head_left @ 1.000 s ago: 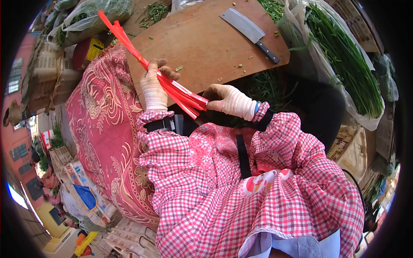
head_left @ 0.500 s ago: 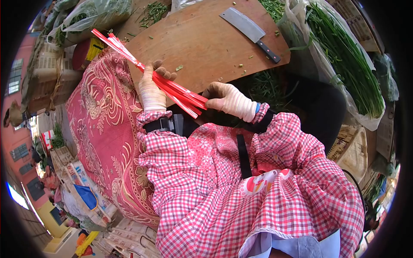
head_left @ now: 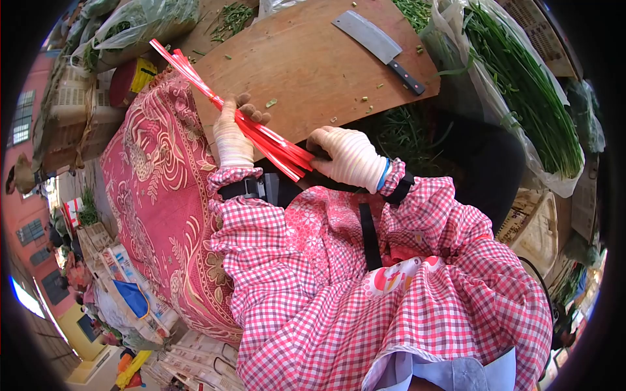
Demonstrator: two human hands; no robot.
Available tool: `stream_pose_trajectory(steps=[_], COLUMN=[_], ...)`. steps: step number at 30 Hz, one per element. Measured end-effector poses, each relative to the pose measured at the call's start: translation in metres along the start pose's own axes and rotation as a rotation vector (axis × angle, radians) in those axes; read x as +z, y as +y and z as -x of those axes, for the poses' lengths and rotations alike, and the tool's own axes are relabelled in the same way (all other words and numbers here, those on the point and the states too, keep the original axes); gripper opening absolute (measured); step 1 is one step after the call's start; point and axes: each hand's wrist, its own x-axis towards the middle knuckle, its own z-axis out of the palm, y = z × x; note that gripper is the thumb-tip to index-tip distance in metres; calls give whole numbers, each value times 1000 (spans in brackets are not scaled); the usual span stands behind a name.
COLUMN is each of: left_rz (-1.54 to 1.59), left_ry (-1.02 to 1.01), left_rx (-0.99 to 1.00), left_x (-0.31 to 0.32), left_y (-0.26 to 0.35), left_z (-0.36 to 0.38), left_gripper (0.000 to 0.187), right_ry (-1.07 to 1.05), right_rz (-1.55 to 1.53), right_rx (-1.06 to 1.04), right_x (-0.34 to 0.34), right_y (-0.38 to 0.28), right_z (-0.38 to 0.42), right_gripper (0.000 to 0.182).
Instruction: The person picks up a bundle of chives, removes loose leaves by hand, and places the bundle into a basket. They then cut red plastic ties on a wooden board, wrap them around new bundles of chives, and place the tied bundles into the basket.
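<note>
A bundle of red-and-white striped plastic tying strips (head_left: 272,143) slants across in front of me, knotted near its upper part. My left hand (head_left: 235,127), in a pale knit glove with brown-stained fingertips, is closed around the bundle's middle. At its lower right end, my gloved right hand (head_left: 345,156) has its fingers curled in and pinching the strips; the fingertips are partly hidden. Beyond both hands lies a wooden board (head_left: 293,65) with small green scraps. A cleaver (head_left: 375,45) with a dark handle rests on its far right part.
Long green stalks (head_left: 521,91) fill a clear plastic bag at the right. A pink patterned cloth (head_left: 163,189) drapes over something on the left. More bagged greens (head_left: 147,23) sit at the upper left. A pale crate (head_left: 531,225) stands at lower right.
My right hand has rolled over at the strips' lower end, showing more of its back. The upper ends of the strips have shifted slightly right. My left hand keeps its hold.
</note>
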Motion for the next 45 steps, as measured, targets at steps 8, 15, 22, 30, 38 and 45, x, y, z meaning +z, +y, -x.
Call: stream_pose_trajectory(steps=[8,15,22,30,38,45], left_rz=[-109,-180,-122,-125,-89,-72], left_ry=[27,-17,45,-14,10,25], left_rx=[33,26,-2,-37,-41,-43], left_x=[18,15,13,7,19,19], left_y=[2,3,3,2,2,2], left_z=[8,5,3,1,7,7], left_gripper=[25,32,28,34,27,27], right_ry=[-88,-182,-119,-13,-38,-49], right_rz=[-268,-727,-804,-374,-286,-596], right_rx=[159,276,301,-8,-67,150], right_x=[2,11,12,-1,0,7], right_y=[7,28,39,25,25,32], right_z=[0,-1,2,5,0,-1], right_gripper=[28,28,30,24,25,26])
